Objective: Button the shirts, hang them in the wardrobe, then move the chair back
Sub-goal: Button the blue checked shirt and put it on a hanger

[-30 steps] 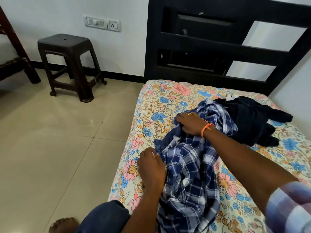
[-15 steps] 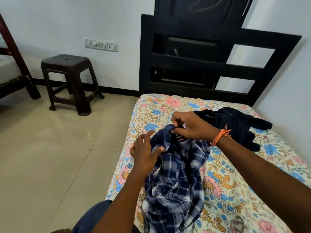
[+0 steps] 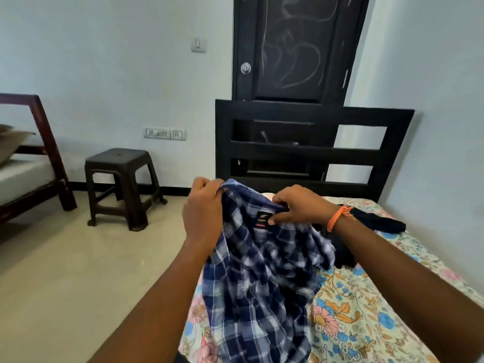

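Head view: both hands, left hand (image 3: 203, 213) and right hand (image 3: 296, 205), pinch the shirt (image 3: 262, 271) collar; the crumpled front could cause buttons to be mismatched.

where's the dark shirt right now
In the head view the dark shirt lies on the floral bed, right of centre, partly hidden behind the right hand and the plaid shirt.

Floral-sheeted bed (image 3: 366, 318): dark garment (image 3: 377, 224) lying on it; plaid shirt (image 3: 262, 279) trailing onto sheet.
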A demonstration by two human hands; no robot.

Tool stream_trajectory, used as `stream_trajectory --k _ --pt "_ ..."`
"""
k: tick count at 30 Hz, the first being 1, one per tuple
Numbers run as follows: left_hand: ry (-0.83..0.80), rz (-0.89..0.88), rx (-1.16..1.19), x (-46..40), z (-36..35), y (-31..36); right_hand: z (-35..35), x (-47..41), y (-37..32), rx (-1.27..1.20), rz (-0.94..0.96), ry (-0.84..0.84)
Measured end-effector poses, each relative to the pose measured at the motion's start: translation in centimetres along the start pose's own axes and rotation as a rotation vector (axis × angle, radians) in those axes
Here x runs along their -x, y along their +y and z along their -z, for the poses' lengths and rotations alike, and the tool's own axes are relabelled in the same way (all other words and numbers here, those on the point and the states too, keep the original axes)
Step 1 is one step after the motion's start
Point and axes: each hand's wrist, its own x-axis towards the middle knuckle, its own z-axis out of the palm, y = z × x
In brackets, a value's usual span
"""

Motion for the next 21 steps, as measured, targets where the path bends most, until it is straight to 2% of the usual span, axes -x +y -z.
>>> stream_trajectory --k 3,6,10,16,21 --pt "0.05 0.0 -0.021 -3.0 2.6 1.9 1.2 1.0 0.9 -0.3 -0.011 -0.077" --pt "0.057 -0.064 -0.096 -5.2 4.6 4.0 2.2 1.8 1.5 -0.448 -0.054 -0.013" --pt "0.071 -0.142 -0.171 -6.5 6.2 5.9 3.8 2.4 1.4 -0.415 -0.077 0.126" --pt "0.068 -0.075 -0.23 -6.5 7.1 6.4 6.0 3.3 1.9 -0.354 -0.06 0.336" --pt "0.06 -0.095 -0.248 -6.8 7.2 6.5 6.5 3.8 2.5 -0.334 -0.086 0.613"
